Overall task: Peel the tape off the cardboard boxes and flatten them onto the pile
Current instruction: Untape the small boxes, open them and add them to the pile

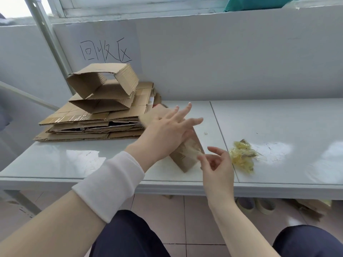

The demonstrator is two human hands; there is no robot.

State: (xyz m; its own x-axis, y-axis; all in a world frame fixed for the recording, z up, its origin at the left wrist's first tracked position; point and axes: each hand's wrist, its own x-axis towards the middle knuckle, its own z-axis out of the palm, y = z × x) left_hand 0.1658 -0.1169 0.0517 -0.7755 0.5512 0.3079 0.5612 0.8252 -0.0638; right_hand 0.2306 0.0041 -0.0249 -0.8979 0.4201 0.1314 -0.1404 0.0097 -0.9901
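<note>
pinching tape, right hand; left hand spread on box

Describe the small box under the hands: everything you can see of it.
The box is small, brown cardboard, blurred, lying slantwise on the white table, right of the pile. Its far part is hidden by the left hand, which presses on it with straight, spread fingers. At its near end a clear strip of tape stands off it, pinched by the right hand. Whether it is flattened cannot be told.
</note>
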